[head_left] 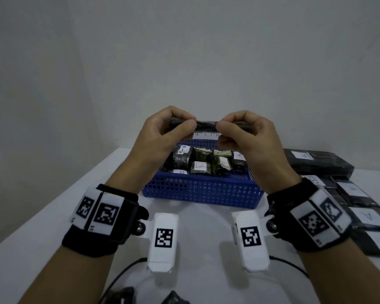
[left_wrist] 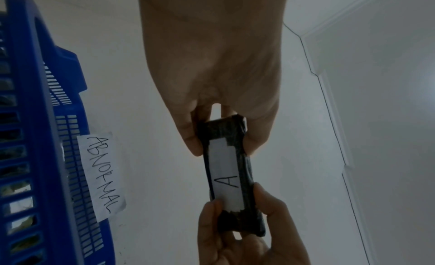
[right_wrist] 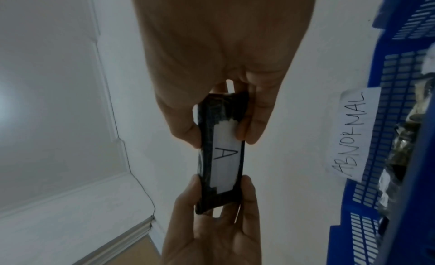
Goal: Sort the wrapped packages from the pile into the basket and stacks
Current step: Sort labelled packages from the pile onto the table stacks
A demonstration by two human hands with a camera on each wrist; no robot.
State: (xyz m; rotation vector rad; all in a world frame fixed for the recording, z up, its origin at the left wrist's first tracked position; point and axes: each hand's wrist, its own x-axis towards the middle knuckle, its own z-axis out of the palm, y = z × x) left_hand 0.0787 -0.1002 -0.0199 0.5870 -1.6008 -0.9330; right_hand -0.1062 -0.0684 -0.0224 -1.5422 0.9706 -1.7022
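Black plastic-wrapped package [left_wrist: 229,176], flat and slim, white label reading "A". Left hand [head_left: 160,137] and right hand [head_left: 246,137] each pinch one end. Blue mesh basket [head_left: 203,191] behind is tagged "ABNORMAL".

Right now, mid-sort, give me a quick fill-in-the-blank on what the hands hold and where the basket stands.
1. Both the left hand and the right hand pinch one black package, whose white label reads ____.
2. The paper tag on the basket reads ____.
3. The basket's colour is ____.
4. The flat black stacks lie on the table on the basket's ____ side.

Missing words: A; ABNORMAL; blue; right
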